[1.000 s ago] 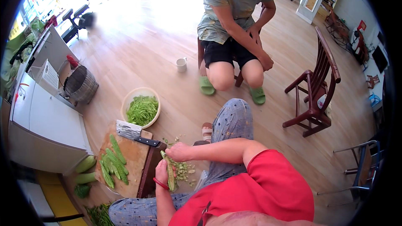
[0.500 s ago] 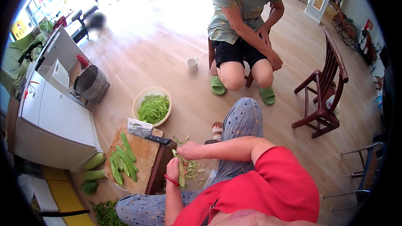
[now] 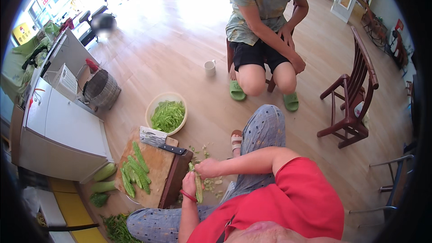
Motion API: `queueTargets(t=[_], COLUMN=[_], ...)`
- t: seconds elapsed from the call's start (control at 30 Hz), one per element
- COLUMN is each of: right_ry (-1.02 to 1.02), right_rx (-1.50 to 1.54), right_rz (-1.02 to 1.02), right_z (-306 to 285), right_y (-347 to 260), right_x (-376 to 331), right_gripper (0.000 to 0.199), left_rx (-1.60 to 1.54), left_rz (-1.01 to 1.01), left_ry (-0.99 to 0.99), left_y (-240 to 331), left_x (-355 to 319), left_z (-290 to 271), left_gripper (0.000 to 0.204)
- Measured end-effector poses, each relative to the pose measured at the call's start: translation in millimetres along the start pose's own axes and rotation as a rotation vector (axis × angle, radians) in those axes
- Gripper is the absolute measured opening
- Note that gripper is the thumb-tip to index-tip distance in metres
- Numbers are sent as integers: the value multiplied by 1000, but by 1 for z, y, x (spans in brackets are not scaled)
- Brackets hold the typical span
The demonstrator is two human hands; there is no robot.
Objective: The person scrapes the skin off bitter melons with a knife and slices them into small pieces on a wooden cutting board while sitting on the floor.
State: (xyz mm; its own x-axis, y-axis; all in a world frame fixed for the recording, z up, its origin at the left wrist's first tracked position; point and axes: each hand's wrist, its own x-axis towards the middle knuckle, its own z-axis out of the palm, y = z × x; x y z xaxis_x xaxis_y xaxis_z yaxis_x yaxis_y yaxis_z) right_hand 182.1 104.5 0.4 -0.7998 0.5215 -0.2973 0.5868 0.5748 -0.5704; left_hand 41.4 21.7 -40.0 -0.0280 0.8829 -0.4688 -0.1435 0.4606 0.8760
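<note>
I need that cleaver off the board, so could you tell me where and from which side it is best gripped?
Probably by the dark handle, from the right end: the cleaver lies flat on the wooden cutting board, its handle pointing right and clear of the cut green pieces.

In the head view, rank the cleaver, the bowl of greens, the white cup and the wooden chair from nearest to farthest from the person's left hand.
From the left hand:
1. Cleaver, just up-left on the cutting board.
2. Bowl of greens, farther up on the floor.
3. White cup, farther up, near the seated person.
4. Wooden chair, far right.
</note>
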Motion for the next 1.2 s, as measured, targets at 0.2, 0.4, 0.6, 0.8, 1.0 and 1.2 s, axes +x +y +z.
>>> queueTargets(t=[0.2, 0.4, 0.6, 0.8, 1.0, 1.2], right_ry=[-3, 103, 209, 188, 136, 145], right_rx=[28, -22, -46, -60, -65, -61], right_rz=[-16, -64, -110, -73, -49, -70], right_z=[1, -5, -13, -13, -14, -9], right_y=[4, 9, 10, 10, 9, 12], right_x=[1, 9, 11, 14, 16, 22], right_gripper=[35, 23, 18, 17, 17, 16], left_rx=[-2, -44, -71, -75, -71, -123], left_rz=[-33, -62, -89, -76, -87, -89], left_ry=[4, 10, -19, -50, -55, -47], left_y=[7, 28, 36, 33, 33, 33], left_x=[-1, -4, 0, 4, 4, 5], left_z=[2, 9, 6, 2, 1, -1], left_gripper=[29, 28, 30, 31, 30, 30])
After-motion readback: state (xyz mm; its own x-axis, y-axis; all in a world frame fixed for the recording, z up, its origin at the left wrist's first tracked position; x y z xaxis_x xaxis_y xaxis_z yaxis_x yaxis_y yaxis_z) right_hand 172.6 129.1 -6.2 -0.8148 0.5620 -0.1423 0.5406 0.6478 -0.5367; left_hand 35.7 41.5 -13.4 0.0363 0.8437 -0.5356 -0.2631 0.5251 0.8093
